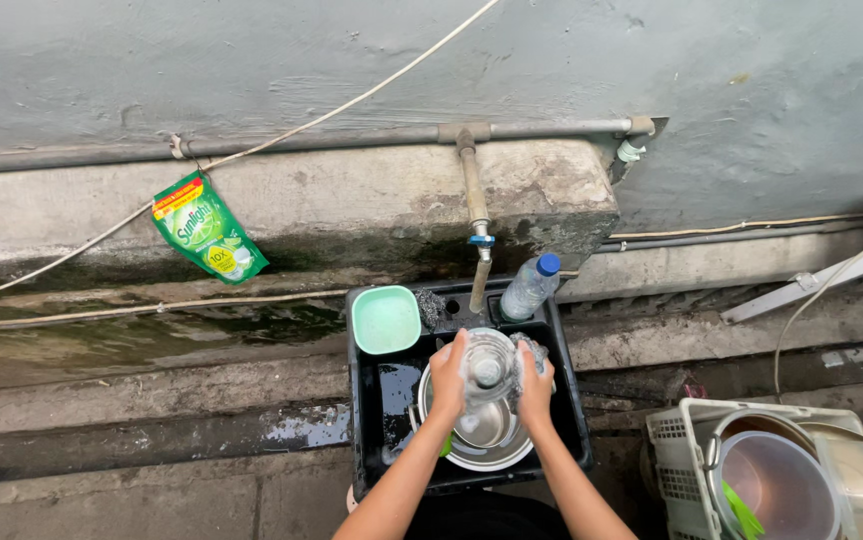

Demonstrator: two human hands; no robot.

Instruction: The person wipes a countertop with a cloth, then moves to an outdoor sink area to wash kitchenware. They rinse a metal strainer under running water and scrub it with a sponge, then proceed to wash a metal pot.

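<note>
- Both forearms are reaching forward from the bottom of the view, converging over a black tub (367, 400) that is sitting on the wet ground below a tap (481, 240).
- The left hand (448, 378) is curling around the left side of a clear glass jar (489, 372), fingers wrapped and pressing on its wall.
- The right hand (534, 385) is closing on the jar's right side, and it is also bunching a pale scrubbing pad (530, 350) against the glass.
- The jar is being held between the two hands, above the tub and right over a steel bowl (487, 440), with its round mouth facing up toward the camera.
- The jar is looking transparent and wet, with a rounded body; whether anything is inside is hard to tell.
- The steel bowl is lying in the tub's near half, shiny and holding a little water.
- A pale green square lid (386, 320) is resting across the tub's far left corner.
- A clear plastic bottle (530, 287) with a blue cap is leaning at the far right corner of the tub, just beside the tap's spout.
- A green soap pouch (208, 227) is hanging on a cord against the concrete ledge, well apart to the left.
- A white basket (674, 440) with a metal pot (780, 485) in it is standing at the lower right.
</note>
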